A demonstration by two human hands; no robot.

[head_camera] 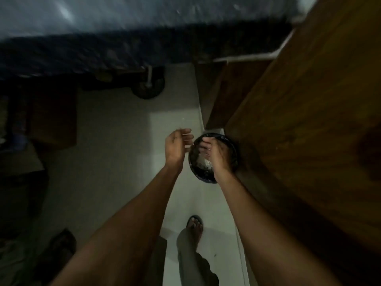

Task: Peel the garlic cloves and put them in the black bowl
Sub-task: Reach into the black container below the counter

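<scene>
Head view shows a wooden counter (pixel 309 100) along the right, a black bowl (pixel 232 147) by its left edge. Right hand (pixel 216 153) hovers over the bowl, left hand (pixel 177 145) beside it, both with fingers relaxed, holding nothing. Something pale (pixel 203 162) lies inside.

Dim room: pale tiled floor (pixel 115 145), wooden tabletop (pixel 309 104) on the right.
</scene>
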